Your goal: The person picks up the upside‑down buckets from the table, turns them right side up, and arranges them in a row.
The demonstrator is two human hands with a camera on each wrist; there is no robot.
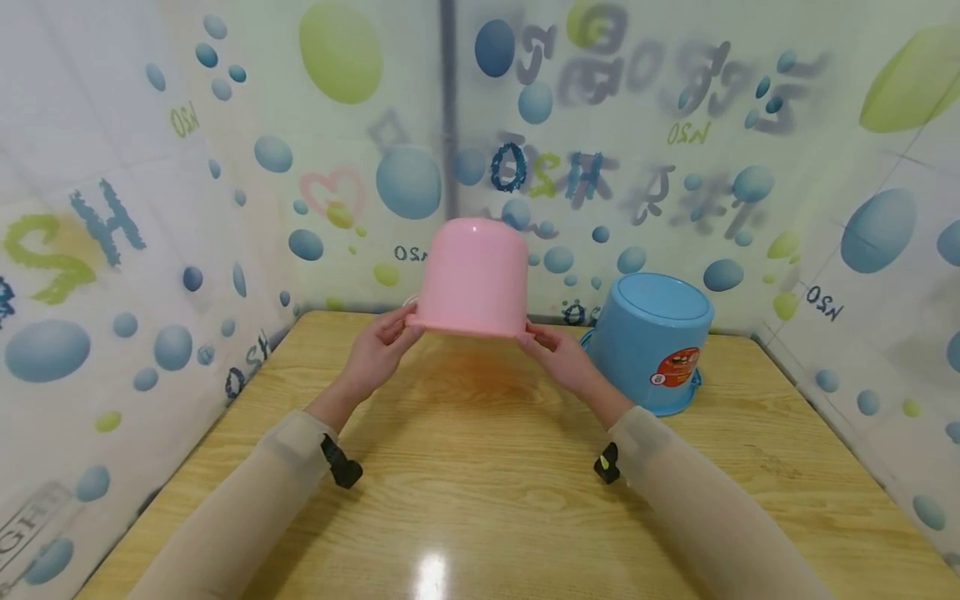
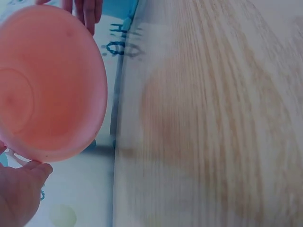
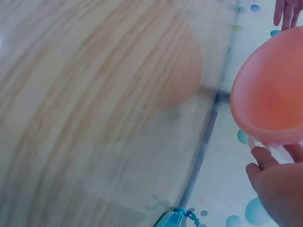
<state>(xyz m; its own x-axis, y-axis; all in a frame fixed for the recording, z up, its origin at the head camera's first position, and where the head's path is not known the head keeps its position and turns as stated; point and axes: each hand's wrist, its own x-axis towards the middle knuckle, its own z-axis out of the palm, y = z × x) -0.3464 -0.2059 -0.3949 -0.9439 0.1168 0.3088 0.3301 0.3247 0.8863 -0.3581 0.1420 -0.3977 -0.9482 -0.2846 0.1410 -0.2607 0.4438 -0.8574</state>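
A pink plastic bucket (image 1: pixel 476 275) is held upside down above the table, its mouth facing down. My left hand (image 1: pixel 377 348) pinches the left side of its rim, thumb on the near side. On the opposite side my right hand (image 1: pixel 561 355) grips the rim in the same way. The bare pink inside of the bucket (image 2: pixel 61 90) shows in the left wrist view. A pale handle (image 2: pixel 16 158) hangs at the rim beside the left hand. In the right wrist view the fingers (image 3: pixel 265 158) sit right at the rim.
A blue bucket (image 1: pixel 652 346) stands upside down on the table to the right, close to my right hand, with a red label on its side. The wooden table (image 1: pixel 480 467) meets patterned walls at the back and sides.
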